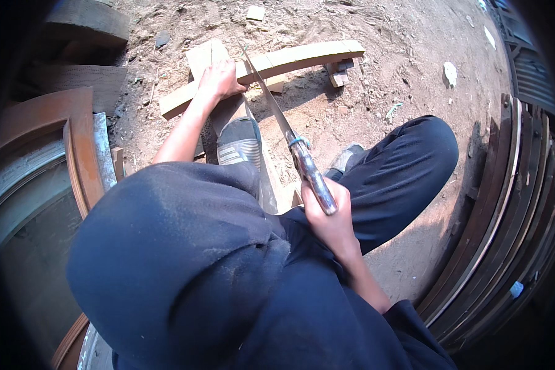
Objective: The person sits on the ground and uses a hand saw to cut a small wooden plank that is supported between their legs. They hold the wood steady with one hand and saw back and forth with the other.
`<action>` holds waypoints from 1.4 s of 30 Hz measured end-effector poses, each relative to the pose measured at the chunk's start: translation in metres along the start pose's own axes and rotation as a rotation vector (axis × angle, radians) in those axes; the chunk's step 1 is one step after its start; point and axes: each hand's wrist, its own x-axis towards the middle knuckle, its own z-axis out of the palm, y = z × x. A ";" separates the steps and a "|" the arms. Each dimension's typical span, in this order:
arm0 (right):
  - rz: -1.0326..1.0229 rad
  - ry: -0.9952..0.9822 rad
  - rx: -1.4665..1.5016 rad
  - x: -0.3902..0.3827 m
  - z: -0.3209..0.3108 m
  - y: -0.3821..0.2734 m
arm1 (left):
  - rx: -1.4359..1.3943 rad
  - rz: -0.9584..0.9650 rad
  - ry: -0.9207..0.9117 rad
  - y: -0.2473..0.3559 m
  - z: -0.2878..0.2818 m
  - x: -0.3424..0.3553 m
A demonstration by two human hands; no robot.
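My left hand [219,80] grips a pale, slightly curved wooden beam [308,54] where it crosses a pale board [203,52]; the beam's right part rests on small stacked wood blocks [338,77]. In my right hand [330,209] is the handle of a hand saw [277,114], its long thin blade pointing up and forward to the beam just right of my left hand. Whether the teeth touch the wood I cannot tell. My shod foot [239,148] is on the board below the beam.
Old brown wooden frames [80,154] and dark timbers [86,86] stand at the left. Long dark boards [493,209] are stacked along the right, with corrugated sheets [530,68] behind. The dirt ground [407,55] holds scattered scraps.
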 end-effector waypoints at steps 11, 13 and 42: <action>0.001 -0.002 0.046 0.008 -0.014 0.001 | -0.018 -0.014 -0.007 0.003 -0.008 -0.001; 0.009 -0.068 0.004 0.032 -0.010 0.000 | -0.035 -0.034 -0.027 0.000 -0.009 0.002; -0.038 -0.056 0.014 0.081 0.013 0.002 | -0.025 -0.006 -0.041 0.004 -0.005 0.007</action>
